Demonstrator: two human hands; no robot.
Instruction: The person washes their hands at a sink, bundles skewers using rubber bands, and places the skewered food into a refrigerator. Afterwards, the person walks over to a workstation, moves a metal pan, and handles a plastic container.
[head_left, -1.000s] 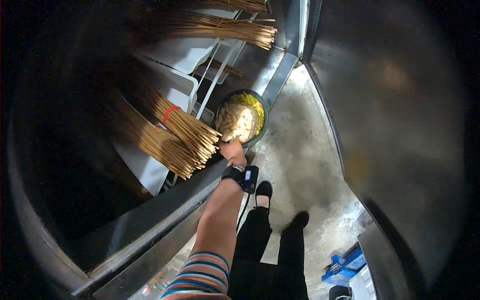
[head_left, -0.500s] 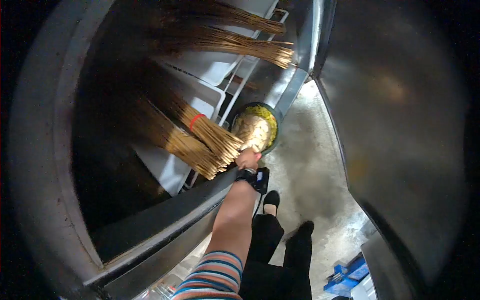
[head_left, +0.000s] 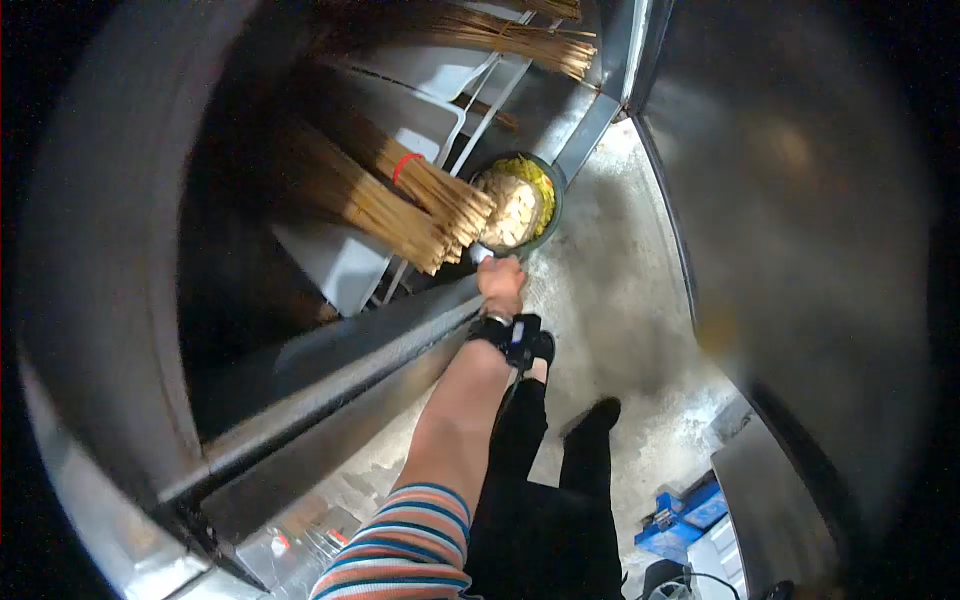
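My left hand (head_left: 502,284) reaches out below the near rim of a dark round bowl (head_left: 553,222). Its fingers are curled, and a small whitish thing (head_left: 481,254) shows at their tips; I cannot make out what it is or whether it is held. Pale cut pieces (head_left: 514,212) fill most of the bowl, with yellow-green shreds (head_left: 543,185) along the far side. Just left of the bowl, bundles of thin wooden skewers (head_left: 400,220) point toward my hand, one tied with a red band (head_left: 405,166). My right hand is out of view.
The skewers lie over white trays (head_left: 350,275) on a white wire rack (head_left: 478,140) inside a dark metal cabinet. A metal ledge (head_left: 340,375) runs along its front. At right stands a large metal panel (head_left: 800,230). Blue boxes (head_left: 690,520) sit on the floor at lower right.
The view has shifted, so bowl and skewers appear higher. My left hand has drawn slightly back from the bowl's rim, and the whitish thing now shows beside its fingers.
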